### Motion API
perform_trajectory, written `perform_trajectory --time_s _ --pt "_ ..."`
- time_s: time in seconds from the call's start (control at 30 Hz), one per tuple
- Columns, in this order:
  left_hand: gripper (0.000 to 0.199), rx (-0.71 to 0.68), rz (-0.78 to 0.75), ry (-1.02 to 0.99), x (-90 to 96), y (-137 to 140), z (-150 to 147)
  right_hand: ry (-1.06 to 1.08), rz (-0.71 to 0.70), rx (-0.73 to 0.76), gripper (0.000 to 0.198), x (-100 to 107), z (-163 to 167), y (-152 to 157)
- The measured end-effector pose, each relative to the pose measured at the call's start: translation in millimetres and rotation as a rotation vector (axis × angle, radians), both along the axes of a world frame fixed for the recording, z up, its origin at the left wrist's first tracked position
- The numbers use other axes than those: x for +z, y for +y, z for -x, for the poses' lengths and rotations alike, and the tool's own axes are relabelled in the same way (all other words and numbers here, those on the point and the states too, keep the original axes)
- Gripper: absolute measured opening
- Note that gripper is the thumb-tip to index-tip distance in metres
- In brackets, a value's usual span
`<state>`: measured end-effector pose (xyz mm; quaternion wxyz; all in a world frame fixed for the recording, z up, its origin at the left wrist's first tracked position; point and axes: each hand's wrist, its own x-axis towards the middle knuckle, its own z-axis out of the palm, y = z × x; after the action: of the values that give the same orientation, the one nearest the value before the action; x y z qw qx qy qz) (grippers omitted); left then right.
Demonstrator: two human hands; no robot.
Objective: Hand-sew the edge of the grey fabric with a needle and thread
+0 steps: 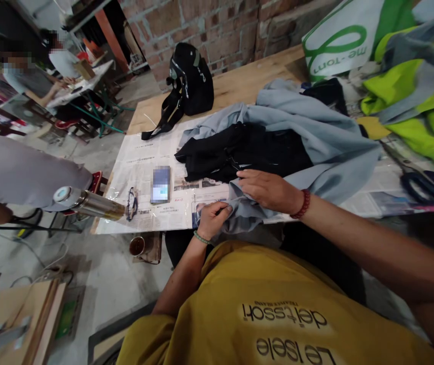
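My left hand (214, 219), with a green bracelet, is closed at the table's front edge, its fingers pinched on the edge of a grey garment (316, 137). Just to the right and higher, my right hand (270, 190), with a red beaded bracelet, is closed over the same grey cloth. A slim dark tool (234, 163) points up and left from its fingertips; its exact kind is hard to make out. Beyond the fingers, a folded black garment (255, 149) lies on top of the grey one. What is inside my left fist is hidden.
Newspaper (125, 162) covers the wooden table. A phone (160, 184), glasses (132, 204) and a steel flask (87, 203) are at left; a black bag (192, 81) stands behind. Scissors (426, 182) and yellow-green clothing (422, 91) lie at right. Several people sit farther left.
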<state>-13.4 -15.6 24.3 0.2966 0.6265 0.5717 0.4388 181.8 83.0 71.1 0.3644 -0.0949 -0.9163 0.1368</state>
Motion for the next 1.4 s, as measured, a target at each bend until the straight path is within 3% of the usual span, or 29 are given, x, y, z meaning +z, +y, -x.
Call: perform_trajectory --time_s 0.13,0.5,0.9,1.13,1.23,1.4 --pt "0.018 0.013 0.010 -0.011 -2.8 -0.5 0.6 -0.080 -0.175 -0.060 0.019 4.0 -19.7 26.0" --pt "0.017 0.021 0.031 0.010 -0.9 -1.6 0.7 -0.071 -0.243 -0.292 0.015 13.8 -46.5 57.9" --pt "0.018 0.021 0.000 0.009 -3.0 -1.2 1.3 -0.071 -0.339 -0.425 0.012 31.4 -61.2 68.8" --pt "0.017 0.027 0.006 0.026 -2.2 -1.3 1.9 -0.010 -0.117 -0.359 0.013 33.0 -65.8 81.0" --pt "0.018 0.028 0.006 0.018 -2.8 -1.3 1.8 0.007 -0.103 -0.360 0.013 33.2 -66.2 80.6" --pt "0.018 0.029 0.009 -0.009 -3.7 -1.1 1.5 0.073 -0.113 -0.414 0.017 34.8 -48.9 47.9"
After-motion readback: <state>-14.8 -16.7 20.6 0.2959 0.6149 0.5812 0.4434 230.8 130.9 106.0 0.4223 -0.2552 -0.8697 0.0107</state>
